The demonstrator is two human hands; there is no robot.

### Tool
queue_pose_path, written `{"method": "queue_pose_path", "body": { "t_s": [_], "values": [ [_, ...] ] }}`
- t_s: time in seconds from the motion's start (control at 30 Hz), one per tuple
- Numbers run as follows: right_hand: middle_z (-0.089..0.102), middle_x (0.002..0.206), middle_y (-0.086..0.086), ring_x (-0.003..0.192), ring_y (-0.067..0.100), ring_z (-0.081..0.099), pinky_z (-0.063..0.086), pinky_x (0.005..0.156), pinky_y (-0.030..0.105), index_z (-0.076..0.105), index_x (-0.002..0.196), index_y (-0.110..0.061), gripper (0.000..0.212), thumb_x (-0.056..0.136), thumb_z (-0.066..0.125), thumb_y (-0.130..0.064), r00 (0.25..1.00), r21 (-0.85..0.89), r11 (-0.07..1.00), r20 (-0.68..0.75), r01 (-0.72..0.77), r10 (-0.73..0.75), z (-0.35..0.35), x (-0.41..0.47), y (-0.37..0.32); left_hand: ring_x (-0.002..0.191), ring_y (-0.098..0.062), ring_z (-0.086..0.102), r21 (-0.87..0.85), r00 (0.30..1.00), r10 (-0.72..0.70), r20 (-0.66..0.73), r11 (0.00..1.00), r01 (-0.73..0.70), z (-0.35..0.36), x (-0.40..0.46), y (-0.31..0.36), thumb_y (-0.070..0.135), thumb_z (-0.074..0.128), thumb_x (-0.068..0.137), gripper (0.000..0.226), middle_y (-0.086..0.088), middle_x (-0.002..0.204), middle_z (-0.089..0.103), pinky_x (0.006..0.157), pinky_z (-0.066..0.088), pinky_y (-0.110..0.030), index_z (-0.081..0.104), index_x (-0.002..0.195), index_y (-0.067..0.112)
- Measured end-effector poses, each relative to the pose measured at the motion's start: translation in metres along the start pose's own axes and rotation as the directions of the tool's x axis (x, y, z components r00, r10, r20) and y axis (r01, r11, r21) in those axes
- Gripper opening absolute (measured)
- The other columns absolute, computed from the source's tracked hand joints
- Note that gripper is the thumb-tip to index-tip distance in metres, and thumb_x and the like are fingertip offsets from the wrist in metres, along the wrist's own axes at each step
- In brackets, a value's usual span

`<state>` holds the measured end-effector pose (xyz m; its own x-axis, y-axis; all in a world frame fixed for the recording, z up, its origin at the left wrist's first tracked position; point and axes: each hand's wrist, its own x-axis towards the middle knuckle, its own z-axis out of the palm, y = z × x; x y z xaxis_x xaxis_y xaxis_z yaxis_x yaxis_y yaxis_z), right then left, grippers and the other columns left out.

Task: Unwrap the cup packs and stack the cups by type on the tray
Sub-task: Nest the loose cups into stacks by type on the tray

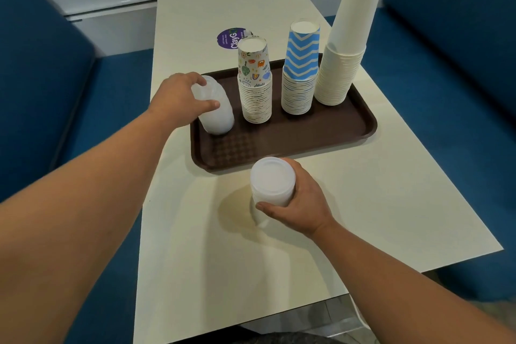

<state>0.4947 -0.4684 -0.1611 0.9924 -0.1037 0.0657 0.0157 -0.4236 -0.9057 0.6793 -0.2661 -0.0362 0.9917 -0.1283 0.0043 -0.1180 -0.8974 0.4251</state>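
Observation:
A brown tray (293,142) lies on the cream table. On it stand three upside-down stacks: patterned paper cups (255,84), blue zigzag cups (300,70) and tall plain white cups (346,42). My left hand (181,95) grips a stack of translucent plastic cups (217,117) at the tray's left end. My right hand (301,201) holds a second translucent plastic stack (272,181) upright on the table, just in front of the tray.
A purple round sticker (227,38) sits on the table (391,198) behind the tray. Blue upholstered benches (42,78) flank the table on both sides. A white wall ledge runs along the back.

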Motion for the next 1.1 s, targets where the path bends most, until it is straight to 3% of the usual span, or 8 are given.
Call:
{"method": "queue_pose_path", "body": {
  "t_s": [0.17,0.53,0.73,0.8,0.87,0.93,1.03,1.1],
  "values": [
    [0.058,0.125,-0.02,0.118,0.006,0.055,0.049,0.099,0.036,0.05,0.13,-0.037,0.084,0.056,0.084,-0.055,1.0,-0.003,1.0,0.002,-0.007,0.007,0.001,0.0,0.002,0.126,-0.028,0.048,0.02,0.999,0.003,0.051,1.0,-0.004,0.008,0.008,0.002,0.047,0.075,0.08,0.059,-0.008,0.142,0.049,0.093,0.043,-0.036,0.055,0.13,0.023],
    [0.059,0.123,-0.021,0.115,0.002,0.055,0.049,0.097,0.029,0.051,0.129,-0.037,0.082,0.056,0.082,-0.055,1.0,0.001,1.0,0.006,-0.01,0.01,0.0,0.0,0.0,0.126,-0.027,0.047,0.138,0.997,0.034,0.073,0.989,-0.044,0.011,0.009,0.003,0.047,0.074,0.081,0.058,-0.005,0.144,0.048,0.098,0.043,-0.039,0.055,0.131,0.025],
    [0.059,0.124,-0.02,0.117,0.006,0.055,0.05,0.098,0.036,0.05,0.13,-0.037,0.081,0.058,0.086,-0.051,1.0,-0.005,1.0,0.007,-0.013,0.013,0.001,0.0,0.002,0.144,-0.027,0.027,0.104,0.999,0.023,0.029,0.994,-0.026,0.004,-0.008,0.012,0.055,0.073,0.077,0.073,-0.001,0.16,0.021,0.111,0.032,-0.046,0.046,0.14,0.03],
    [0.059,0.123,-0.02,0.116,0.006,0.056,0.05,0.097,0.035,0.051,0.129,-0.037,0.081,0.057,0.085,-0.051,1.0,0.003,1.0,0.006,-0.013,0.013,0.0,0.0,0.003,0.142,-0.021,0.029,0.037,0.995,0.076,-0.067,0.997,-0.073,0.004,-0.03,0.022,0.054,0.072,0.079,0.065,0.002,0.156,0.028,0.112,0.031,-0.04,0.051,0.135,0.028],
    [0.06,0.122,-0.02,0.114,0.004,0.056,0.05,0.096,0.032,0.052,0.128,-0.036,0.08,0.056,0.084,-0.05,1.0,0.007,1.0,0.008,-0.01,0.009,0.0,0.001,0.001,0.129,-0.015,0.043,-0.056,0.981,0.171,-0.095,0.983,-0.177,0.009,-0.061,0.034,0.048,0.074,0.079,0.054,0.007,0.138,0.047,0.104,0.035,-0.029,0.058,0.126,0.027],
    [0.062,0.12,-0.019,0.111,0.001,0.058,0.049,0.094,0.028,0.053,0.123,-0.038,0.075,0.055,0.083,-0.051,1.0,0.005,1.0,0.013,-0.003,0.003,-0.001,0.002,-0.001,0.112,-0.013,0.055,-0.134,0.948,0.316,0.045,0.942,-0.308,0.018,-0.09,0.044,0.045,0.077,0.077,0.051,0.01,0.118,0.056,0.097,0.041,-0.023,0.063,0.121,0.025],
    [0.063,0.116,-0.016,0.105,0.003,0.06,0.05,0.089,0.027,0.05,0.119,-0.046,0.071,0.055,0.077,-0.059,0.999,-0.002,1.0,0.035,-0.007,0.007,-0.003,0.002,-0.002,0.118,-0.012,0.052,-0.048,0.834,0.453,0.316,0.885,-0.463,0.036,-0.117,0.052,0.052,0.079,0.069,0.072,0.008,0.13,0.054,0.103,0.038,-0.023,0.056,0.132,0.025],
    [0.063,0.117,-0.014,0.107,0.008,0.061,0.051,0.089,0.031,0.049,0.122,-0.042,0.075,0.054,0.075,-0.06,0.999,-0.006,1.0,0.04,-0.006,0.006,-0.003,0.002,0.001,0.124,-0.013,0.046,0.023,0.819,0.437,0.372,0.878,-0.478,0.047,-0.125,0.053,0.056,0.077,0.068,0.082,0.01,0.138,0.047,0.107,0.036,-0.028,0.046,0.139,0.031]
  ]
}}
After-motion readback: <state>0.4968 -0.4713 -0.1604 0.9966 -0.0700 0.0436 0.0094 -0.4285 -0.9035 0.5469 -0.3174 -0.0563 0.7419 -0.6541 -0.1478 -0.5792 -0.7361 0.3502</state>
